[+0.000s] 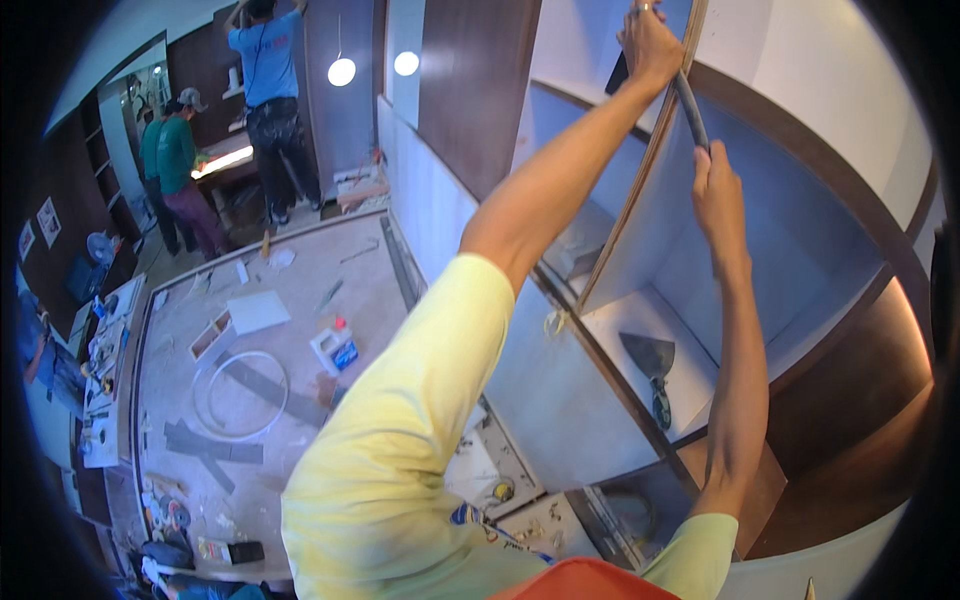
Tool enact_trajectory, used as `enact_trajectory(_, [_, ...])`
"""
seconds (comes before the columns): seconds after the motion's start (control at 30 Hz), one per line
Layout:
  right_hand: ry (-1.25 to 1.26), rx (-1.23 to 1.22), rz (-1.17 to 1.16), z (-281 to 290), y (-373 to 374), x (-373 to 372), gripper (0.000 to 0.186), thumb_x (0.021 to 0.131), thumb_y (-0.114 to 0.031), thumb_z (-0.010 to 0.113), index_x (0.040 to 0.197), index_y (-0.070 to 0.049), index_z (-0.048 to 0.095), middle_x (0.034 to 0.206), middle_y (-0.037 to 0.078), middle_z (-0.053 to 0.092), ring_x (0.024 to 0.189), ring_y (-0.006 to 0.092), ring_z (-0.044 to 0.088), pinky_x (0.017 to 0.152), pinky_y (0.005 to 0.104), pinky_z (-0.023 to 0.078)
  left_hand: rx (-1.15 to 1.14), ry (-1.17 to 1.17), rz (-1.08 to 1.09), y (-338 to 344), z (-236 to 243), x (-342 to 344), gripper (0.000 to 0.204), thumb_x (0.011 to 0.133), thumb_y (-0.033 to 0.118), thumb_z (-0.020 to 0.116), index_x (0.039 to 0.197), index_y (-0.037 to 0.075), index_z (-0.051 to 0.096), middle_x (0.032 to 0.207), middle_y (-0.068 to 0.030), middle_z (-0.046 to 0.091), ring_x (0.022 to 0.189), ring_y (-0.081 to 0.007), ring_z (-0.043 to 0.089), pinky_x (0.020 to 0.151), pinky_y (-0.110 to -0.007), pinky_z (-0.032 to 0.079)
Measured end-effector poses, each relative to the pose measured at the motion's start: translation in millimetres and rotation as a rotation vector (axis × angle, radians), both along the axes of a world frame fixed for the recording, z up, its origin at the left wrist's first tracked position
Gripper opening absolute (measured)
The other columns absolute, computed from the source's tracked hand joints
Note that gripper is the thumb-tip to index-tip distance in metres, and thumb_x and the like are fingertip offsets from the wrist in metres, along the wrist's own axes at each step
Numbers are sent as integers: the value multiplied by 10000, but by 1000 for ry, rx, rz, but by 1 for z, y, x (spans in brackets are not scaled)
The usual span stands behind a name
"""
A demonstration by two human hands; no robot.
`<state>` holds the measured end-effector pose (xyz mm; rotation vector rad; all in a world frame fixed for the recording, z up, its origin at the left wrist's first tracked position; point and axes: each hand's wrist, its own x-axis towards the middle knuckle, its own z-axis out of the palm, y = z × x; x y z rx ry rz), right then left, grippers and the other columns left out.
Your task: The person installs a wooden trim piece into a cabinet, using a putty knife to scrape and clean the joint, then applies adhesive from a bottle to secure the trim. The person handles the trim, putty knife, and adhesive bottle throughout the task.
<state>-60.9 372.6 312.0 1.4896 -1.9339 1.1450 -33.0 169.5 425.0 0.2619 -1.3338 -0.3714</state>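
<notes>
High on the upright panel's front edge (640,190), my left hand (655,48) is closed, its fingers curled and a ring on one finger. A dark flat piece (618,74) sticks out beside its palm; what it belongs to is hidden. From near the heel of that hand, a dark grey flexible strip (692,112) bends away from the panel edge. My right hand (720,190), lower and to the right, grips the strip's lower end. Below, inside the cabinet compartment, lies a putty knife (650,365) with a wide dark blade and dark handle.
Brown-edged cabinet compartments surround my arms. Left, a large low platform (330,250) carries a coiled white band (212,412), grey strips (260,387), a white jug (335,350) and a small box (210,335). Several people work beyond, one in a blue shirt (268,60) with raised arms.
</notes>
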Motion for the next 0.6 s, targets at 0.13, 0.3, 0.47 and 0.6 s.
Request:
enact_trajectory(0.13, [64,49,42,-17,-22,10,288,1093,-295,449,1039,-18,507,735,276,634,705,495,633,619,561,448,229,-11,6,-18,-24,21,349,899,35,501,1244,17,553,1263,-199,598,1227,-399,536,1041,-502,399])
enact_trajectory(0.3, [49,-69,-65,-16,14,1,291,1100,-313,463,1006,-40,499,647,174,518,561,289,516,586,471,415,-137,191,-259,-3,5,-15,383,997,89,382,1343,15,528,1134,-263,653,1090,-411,626,977,-489,477])
enact_trajectory(0.47, [-36,-51,-123,-6,17,3,305,1099,-322,466,994,-38,501,613,146,513,539,290,488,557,461,399,-235,246,-272,9,10,-18,368,997,59,369,1326,-3,522,1093,-231,648,1047,-361,634,939,-448,497])
enact_trajectory(0.6, [53,9,-98,-1,6,4,308,1076,-296,452,1044,-3,541,762,257,673,725,498,639,676,570,476,-220,245,-216,3,5,1,374,988,31,355,1324,3,514,1066,-204,641,1015,-341,636,917,-443,508])
